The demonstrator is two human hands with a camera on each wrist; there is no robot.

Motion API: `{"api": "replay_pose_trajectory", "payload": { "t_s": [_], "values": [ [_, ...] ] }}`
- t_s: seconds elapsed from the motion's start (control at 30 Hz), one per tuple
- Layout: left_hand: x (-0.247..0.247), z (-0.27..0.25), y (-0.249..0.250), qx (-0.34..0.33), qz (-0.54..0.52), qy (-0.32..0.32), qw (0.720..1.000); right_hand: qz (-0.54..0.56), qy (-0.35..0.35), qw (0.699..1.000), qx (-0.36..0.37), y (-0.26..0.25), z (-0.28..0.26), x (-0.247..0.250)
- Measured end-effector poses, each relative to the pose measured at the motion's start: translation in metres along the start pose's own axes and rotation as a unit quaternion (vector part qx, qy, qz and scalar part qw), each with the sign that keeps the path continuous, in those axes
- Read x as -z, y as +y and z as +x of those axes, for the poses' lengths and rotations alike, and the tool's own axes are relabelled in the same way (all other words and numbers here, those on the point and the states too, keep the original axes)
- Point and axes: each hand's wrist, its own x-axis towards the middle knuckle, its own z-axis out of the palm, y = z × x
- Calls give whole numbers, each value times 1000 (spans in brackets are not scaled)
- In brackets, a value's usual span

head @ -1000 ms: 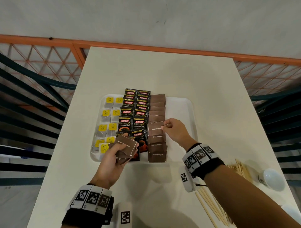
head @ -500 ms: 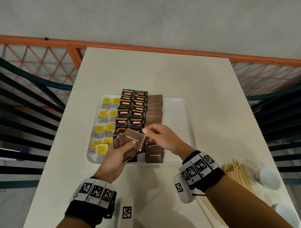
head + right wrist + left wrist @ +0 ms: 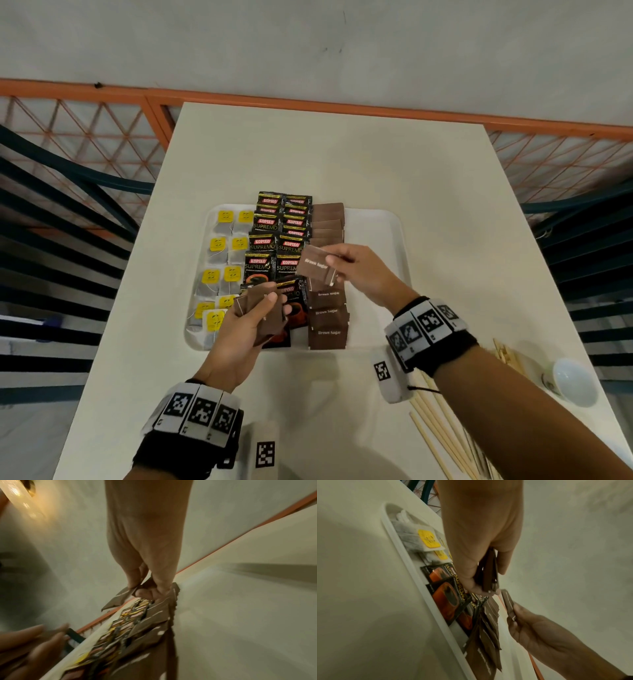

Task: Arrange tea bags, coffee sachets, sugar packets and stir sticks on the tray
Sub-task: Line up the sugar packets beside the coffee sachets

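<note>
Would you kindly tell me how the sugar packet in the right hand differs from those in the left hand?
The right hand pinches a single brown sugar packet, printed face up, above the sugar column. The left hand holds a small stack of packets, no print showing, near the coffee sachets. Both are the same brown packets, lifted off the tray.

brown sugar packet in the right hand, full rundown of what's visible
The packet is a small flat rectangular sachet, matte brown, paper-like, with "Brown Sugar" printed in pale letters on its face and a light strip along one end. The right hand pinches its right edge between thumb and fingers, holding it tilted in the air above the tray, over the boundary between the coffee sachets and the sugar column. It looks sealed and uncreased. Only the fingers appear to touch it.
</note>
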Motion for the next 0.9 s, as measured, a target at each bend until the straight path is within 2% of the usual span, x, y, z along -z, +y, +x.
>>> {"api": "replay_pose_trajectory", "payload": {
  "t_s": [0.13, 0.27, 0.5, 0.67, 0.83, 0.9],
  "values": [
    [7, 1, 4, 11, -24, 8, 1000, -46, 72, 996, -19, 8, 30, 20],
    [9, 1, 6, 17, -36, 1, 999, -71, 62, 995, -36, 11, 46, 26],
    [11, 2, 4, 33, -56, -13, 998, -128, 65, 989, -23, 19, 51, 17],
    [9, 2, 3, 34, -35, -18, 999, -173, 98, 980, 11, 23, 48, 13],
    [3, 4, 2, 17, 34, -2, 999, -203, 160, 964, 56, 11, 37, 10],
    [1, 6, 2, 7, 48, 10, 999, -202, 152, 965, 71, 0, 24, 5]
  ]
}}
